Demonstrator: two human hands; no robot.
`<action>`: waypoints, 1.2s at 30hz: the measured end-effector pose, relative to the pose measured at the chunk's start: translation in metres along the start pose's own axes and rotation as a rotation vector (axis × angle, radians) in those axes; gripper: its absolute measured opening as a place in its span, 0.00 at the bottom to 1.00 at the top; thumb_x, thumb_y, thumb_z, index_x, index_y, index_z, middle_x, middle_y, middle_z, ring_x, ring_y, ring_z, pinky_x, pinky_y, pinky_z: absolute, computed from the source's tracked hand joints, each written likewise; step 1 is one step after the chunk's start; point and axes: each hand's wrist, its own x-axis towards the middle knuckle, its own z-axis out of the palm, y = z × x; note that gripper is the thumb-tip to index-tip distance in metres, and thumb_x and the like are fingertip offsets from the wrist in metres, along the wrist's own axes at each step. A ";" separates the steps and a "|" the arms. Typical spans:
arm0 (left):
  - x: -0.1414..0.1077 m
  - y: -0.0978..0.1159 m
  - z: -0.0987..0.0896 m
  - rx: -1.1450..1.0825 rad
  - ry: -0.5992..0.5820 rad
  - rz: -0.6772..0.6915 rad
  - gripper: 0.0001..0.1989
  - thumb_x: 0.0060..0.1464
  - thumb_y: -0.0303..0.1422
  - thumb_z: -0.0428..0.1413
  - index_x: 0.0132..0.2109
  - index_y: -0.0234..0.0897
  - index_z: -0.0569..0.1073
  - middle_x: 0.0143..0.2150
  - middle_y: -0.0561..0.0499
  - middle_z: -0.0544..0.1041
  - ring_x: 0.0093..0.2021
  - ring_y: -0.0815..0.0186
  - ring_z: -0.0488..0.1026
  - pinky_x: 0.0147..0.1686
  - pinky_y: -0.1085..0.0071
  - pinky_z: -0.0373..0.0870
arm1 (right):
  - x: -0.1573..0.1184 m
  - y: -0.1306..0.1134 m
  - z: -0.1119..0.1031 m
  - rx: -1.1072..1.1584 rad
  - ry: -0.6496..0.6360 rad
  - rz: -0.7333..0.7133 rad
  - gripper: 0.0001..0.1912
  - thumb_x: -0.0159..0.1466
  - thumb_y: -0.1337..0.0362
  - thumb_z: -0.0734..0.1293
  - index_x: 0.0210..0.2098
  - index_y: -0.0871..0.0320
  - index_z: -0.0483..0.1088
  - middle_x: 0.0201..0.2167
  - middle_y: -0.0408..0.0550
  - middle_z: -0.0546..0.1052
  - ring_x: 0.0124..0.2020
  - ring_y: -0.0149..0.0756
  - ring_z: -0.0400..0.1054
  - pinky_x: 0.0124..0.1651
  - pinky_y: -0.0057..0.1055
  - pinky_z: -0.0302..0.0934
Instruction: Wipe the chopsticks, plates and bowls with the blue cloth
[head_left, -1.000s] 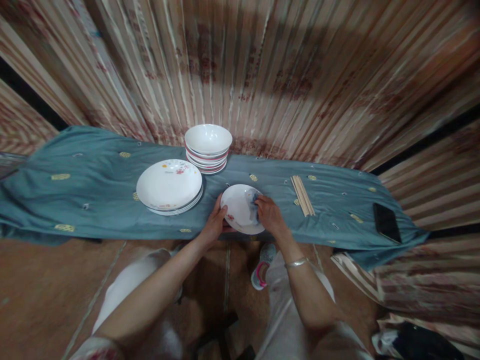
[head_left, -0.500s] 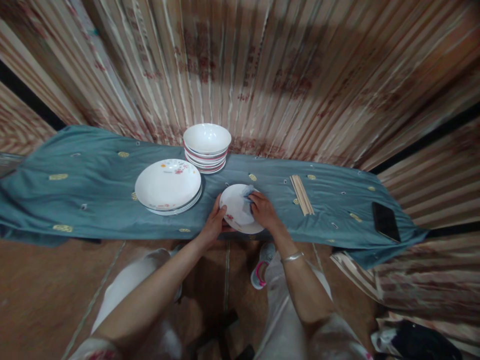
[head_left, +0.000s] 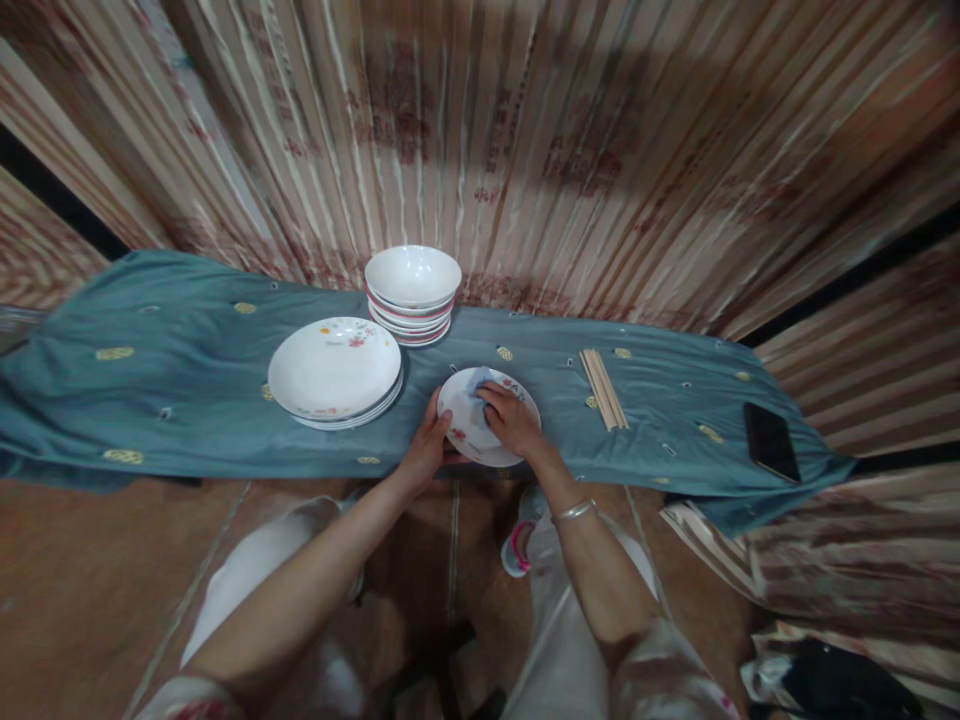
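Hands: two, both at one small plate; each bare, the left to one side of it, the right over its face
Left hand: one hand (head_left: 429,440), partly closed round the plate's left edge; thumb on top, fingers partly hidden beneath
Right hand: one hand (head_left: 511,418), fingers bent and drawn together on one cloth, pressing it to the plate; how tightly they grip, I cannot tell
Small plate: one (head_left: 481,440), white with red and dark floral marks; at the near edge of the table, between the left hand and the right; whether it touches the table, I cannot tell
Cloth: one, pale blue (head_left: 478,380), bunched on the upper part of the plate
Large plates: one stack (head_left: 335,367), left of the small plate; one full face on top, several rims below, too close to count surely
Bowls: one stack (head_left: 413,278), behind and just beside the large plates; one white bowl uppermost, several rims under it, some red, number unclear
Sticks: one bundle, pale and slender (head_left: 603,390), right of the small plate; several, exact count unclear
Phone: one, dark (head_left: 772,442), near the table's right end
Bracelet: one, silver (head_left: 576,510), at the right wrist
Tablecloth: one, blue-green (head_left: 195,390), with yellow motifs
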 end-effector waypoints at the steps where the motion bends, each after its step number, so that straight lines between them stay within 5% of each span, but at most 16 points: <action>1: 0.000 0.000 0.000 -0.003 0.002 -0.003 0.37 0.57 0.41 0.54 0.69 0.52 0.47 0.54 0.44 0.72 0.32 0.63 0.77 0.28 0.63 0.78 | 0.000 -0.001 0.001 0.008 0.003 -0.008 0.21 0.62 0.70 0.57 0.53 0.60 0.68 0.57 0.55 0.68 0.60 0.41 0.60 0.64 0.43 0.53; 8: -0.001 0.001 0.001 0.016 0.041 -0.017 0.36 0.57 0.41 0.54 0.69 0.51 0.47 0.49 0.44 0.75 0.30 0.64 0.76 0.26 0.66 0.77 | 0.004 -0.013 0.008 0.015 -0.008 -0.058 0.22 0.61 0.71 0.57 0.53 0.61 0.69 0.57 0.57 0.69 0.59 0.42 0.60 0.64 0.44 0.53; 23: 0.002 -0.002 -0.002 -0.022 0.017 -0.009 0.37 0.57 0.42 0.55 0.68 0.54 0.48 0.62 0.44 0.66 0.34 0.65 0.77 0.25 0.71 0.76 | -0.006 -0.049 -0.006 0.109 -0.170 -0.136 0.21 0.60 0.76 0.59 0.48 0.56 0.74 0.55 0.52 0.72 0.58 0.39 0.63 0.61 0.41 0.57; 36: -0.001 0.003 0.002 0.041 0.017 -0.001 0.37 0.57 0.42 0.54 0.69 0.50 0.47 0.52 0.44 0.73 0.33 0.63 0.76 0.27 0.64 0.77 | -0.028 -0.039 -0.027 0.278 -0.202 -0.056 0.13 0.56 0.76 0.66 0.34 0.56 0.78 0.42 0.47 0.78 0.46 0.35 0.71 0.53 0.34 0.62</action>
